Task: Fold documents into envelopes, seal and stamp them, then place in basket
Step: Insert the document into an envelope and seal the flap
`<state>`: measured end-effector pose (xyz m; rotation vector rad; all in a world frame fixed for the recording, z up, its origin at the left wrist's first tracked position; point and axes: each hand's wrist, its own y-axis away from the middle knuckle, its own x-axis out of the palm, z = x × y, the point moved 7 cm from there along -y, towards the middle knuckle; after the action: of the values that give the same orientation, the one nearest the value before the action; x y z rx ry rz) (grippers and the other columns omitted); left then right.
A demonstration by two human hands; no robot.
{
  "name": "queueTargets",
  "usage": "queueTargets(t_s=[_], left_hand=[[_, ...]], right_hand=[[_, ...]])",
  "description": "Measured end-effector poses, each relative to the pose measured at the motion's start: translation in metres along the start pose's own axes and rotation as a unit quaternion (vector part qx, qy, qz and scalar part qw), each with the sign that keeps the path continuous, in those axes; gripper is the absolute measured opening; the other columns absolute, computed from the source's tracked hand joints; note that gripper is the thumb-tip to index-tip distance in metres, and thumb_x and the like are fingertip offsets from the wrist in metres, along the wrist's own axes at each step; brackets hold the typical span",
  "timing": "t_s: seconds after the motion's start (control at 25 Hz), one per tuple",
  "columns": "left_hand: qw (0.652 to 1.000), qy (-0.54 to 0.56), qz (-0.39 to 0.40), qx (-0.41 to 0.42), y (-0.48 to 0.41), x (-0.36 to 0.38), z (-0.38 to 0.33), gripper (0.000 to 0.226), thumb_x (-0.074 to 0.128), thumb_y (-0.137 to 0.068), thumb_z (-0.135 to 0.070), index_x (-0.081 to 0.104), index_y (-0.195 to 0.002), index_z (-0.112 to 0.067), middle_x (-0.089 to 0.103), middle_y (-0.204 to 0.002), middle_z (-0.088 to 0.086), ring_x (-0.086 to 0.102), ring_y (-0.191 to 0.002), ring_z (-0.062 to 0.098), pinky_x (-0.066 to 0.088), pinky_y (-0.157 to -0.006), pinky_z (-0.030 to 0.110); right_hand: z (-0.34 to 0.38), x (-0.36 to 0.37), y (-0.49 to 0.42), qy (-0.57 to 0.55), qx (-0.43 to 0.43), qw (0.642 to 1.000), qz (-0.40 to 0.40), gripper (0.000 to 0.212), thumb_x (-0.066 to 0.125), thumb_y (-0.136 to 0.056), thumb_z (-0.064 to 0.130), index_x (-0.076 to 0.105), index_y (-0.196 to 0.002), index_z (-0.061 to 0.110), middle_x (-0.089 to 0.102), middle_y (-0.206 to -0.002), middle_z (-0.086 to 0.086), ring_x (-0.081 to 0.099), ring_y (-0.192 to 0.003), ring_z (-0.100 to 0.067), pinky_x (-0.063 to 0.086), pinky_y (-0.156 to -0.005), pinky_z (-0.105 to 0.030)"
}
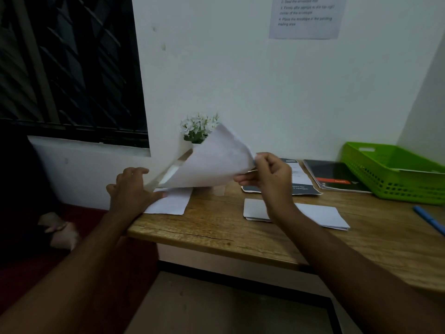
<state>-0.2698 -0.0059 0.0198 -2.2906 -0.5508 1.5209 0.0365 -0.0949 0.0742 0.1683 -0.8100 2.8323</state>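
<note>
Loose sheet (212, 162) bowed in air at frame centre above the table (216, 227), right hand (269, 174) pinching its right edge, left hand (131, 189) gripping the lower-left corner; risk: edges meet askew, crease sets crooked.

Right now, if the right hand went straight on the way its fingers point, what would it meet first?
The right hand points left, pinching the curled sheet; pushing on crumples that first, then probably the left hand. Depth unclear.
</note>
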Motion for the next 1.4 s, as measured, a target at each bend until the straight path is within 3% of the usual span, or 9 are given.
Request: queueTargets(t_s=[0.16, 0.32, 0.44, 0.56, 0.68, 1.0, 1.16, 1.28, 1.4], left_hand=[[1.0, 0.012, -0.008, 0.011, 0.0, -0.003, -0.005, 0.045, 0.078, -0.07, -0.041, 0.063, -0.104, -0.017, 0.055, -0.123, 0.01, 0.048, -0.114, 0.03, 0.029, -0.094, 0.046], [0.983, 0.102, -0.009, 0.154, 0.018, -0.014, -0.033, 0.027, 0.058, -0.072, -0.021, 0.061, -0.098, -0.027, 0.058, -0.117, -0.003, 0.047, -0.115, 0.02, 0.017, -0.096, 0.034], [0.967, 0.116, 0.032, 0.224, 0.029, -0.014, -0.047, 0.032, 0.049, -0.069, -0.046, 0.058, -0.098, -0.035, 0.055, -0.114, -0.012, 0.046, -0.115, 0.014, 0.017, -0.095, 0.032], [0.966, 0.059, 0.14, 0.21, 0.03, 0.006, -0.045, 0.062, 0.049, -0.052, -0.084, 0.053, -0.102, -0.047, 0.045, -0.124, -0.019, 0.036, -0.121, 0.006, 0.013, -0.097, 0.031], [0.967, 0.054, 0.158, 0.193, 0.028, 0.011, -0.046, 0.072, 0.044, -0.043, -0.094, 0.051, -0.099, -0.049, 0.046, -0.127, -0.015, 0.039, -0.123, 0.013, 0.016, -0.101, 0.036], [0.964, 0.127, 0.087, 0.218, 0.043, -0.009, -0.082, 0.055, 0.048, -0.058, -0.081, 0.054, -0.098, -0.044, 0.053, -0.113, -0.019, 0.046, -0.115, 0.011, 0.02, -0.096, 0.034], [0.931, 0.26, 0.067, 0.247, 0.071, -0.009, -0.163, 0.046, 0.048, -0.077, -0.064, 0.054, -0.113, -0.036, 0.053, -0.118, -0.015, 0.048, -0.111, 0.007, 0.038, -0.096, 0.038], [0.917, 0.341, 0.063, 0.196, 0.071, 0.002, -0.21, 0.055, 0.062, -0.081, -0.049, 0.046, -0.128, -0.025, 0.048, -0.125, -0.01, 0.047, -0.109, 0.008, 0.042, -0.085, 0.027], [0.873, 0.479, 0.084, 0.045, 0.056, 0.022, -0.221, 0.061, 0.073, -0.077, -0.024, 0.043, -0.13, -0.019, 0.051, -0.124, -0.002, 0.055, -0.098, 0.012, 0.047, -0.067, 0.022]], right_hand=[[-0.001, -0.058, 0.003, -0.071, 0.066, 0.99, -0.107, 0.02, 0.046, -0.1, 0.018, 0.061, -0.093, 0.006, 0.072, -0.065, -0.011, 0.07, -0.056, -0.02, 0.057, -0.05, -0.025], [-0.001, -0.107, 0.013, -0.122, 0.096, 0.974, -0.168, 0.018, 0.044, -0.101, 0.018, 0.058, -0.095, 0.007, 0.072, -0.065, -0.009, 0.07, -0.054, -0.017, 0.055, -0.047, -0.022], [0.0, -0.136, 0.02, -0.13, 0.107, 0.964, -0.204, 0.017, 0.044, -0.101, 0.018, 0.057, -0.095, 0.009, 0.072, -0.062, -0.007, 0.07, -0.053, -0.015, 0.055, -0.047, -0.021], [-0.001, -0.159, 0.022, -0.14, 0.12, 0.956, -0.229, 0.016, 0.043, -0.101, 0.018, 0.055, -0.099, 0.007, 0.071, -0.06, -0.005, 0.07, -0.053, -0.015, 0.055, -0.047, -0.021], [-0.004, -0.181, 0.025, -0.151, 0.137, 0.948, -0.245, 0.019, 0.042, -0.101, 0.018, 0.053, -0.111, 0.004, 0.072, -0.06, -0.004, 0.07, -0.054, -0.016, 0.055, -0.047, -0.021], [-0.005, -0.197, 0.023, -0.115, 0.145, 0.958, -0.219, 0.02, 0.041, -0.102, 0.017, 0.056, -0.093, 0.007, 0.071, -0.059, -0.004, 0.071, -0.055, -0.015, 0.057, -0.049, -0.023], [-0.009, -0.194, 0.017, -0.08, 0.144, 0.969, -0.183, 0.017, 0.045, -0.1, 0.015, 0.057, -0.092, 0.006, 0.073, -0.066, -0.009, 0.072, -0.059, -0.017, 0.057, -0.051, -0.022], [-0.009, -0.196, 0.017, -0.036, 0.153, 0.974, -0.165, 0.015, 0.049, -0.098, 0.013, 0.06, -0.092, 0.005, 0.073, -0.076, -0.015, 0.072, -0.062, -0.019, 0.057, -0.052, -0.021], [-0.008, -0.194, 0.019, 0.004, 0.162, 0.977, -0.136, 0.015, 0.056, -0.095, 0.017, 0.065, -0.093, 0.005, 0.073, -0.083, -0.014, 0.071, -0.062, -0.017, 0.059, -0.058, -0.023]])
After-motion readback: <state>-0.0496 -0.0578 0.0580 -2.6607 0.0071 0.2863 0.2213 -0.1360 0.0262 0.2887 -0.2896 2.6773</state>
